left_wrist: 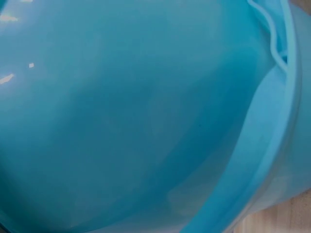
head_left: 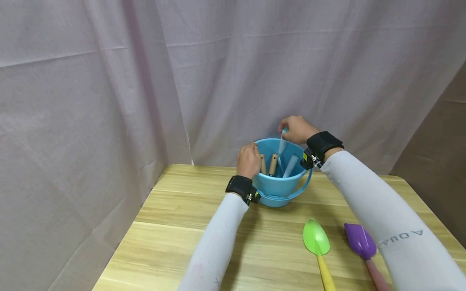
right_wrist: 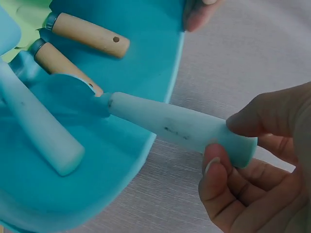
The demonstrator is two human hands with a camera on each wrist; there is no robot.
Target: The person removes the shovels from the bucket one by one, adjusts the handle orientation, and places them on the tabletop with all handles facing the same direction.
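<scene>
Green spade (head_left: 316, 241) nearest; R hand (head_left: 296, 129) grips pale-blue tool handle (right_wrist: 182, 127) over bucket (head_left: 278, 190).

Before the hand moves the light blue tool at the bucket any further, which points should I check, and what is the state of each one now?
1. Grip on the tool: the right hand pinches the end of the light blue handle with thumb and fingers. Ok.
2. Bucket held steady: the left hand holds the rim of the blue bucket. Ok.
3. Tool free of the others: two wooden handles and a second light blue handle lie close beside it; whether the heads are tangled, cannot tell.
4. Bucket base flat on the table: appears so in the head view. Ok.
5. Space on the table: the green shovel and purple shovel lie apart from the bucket. Ok.
</scene>
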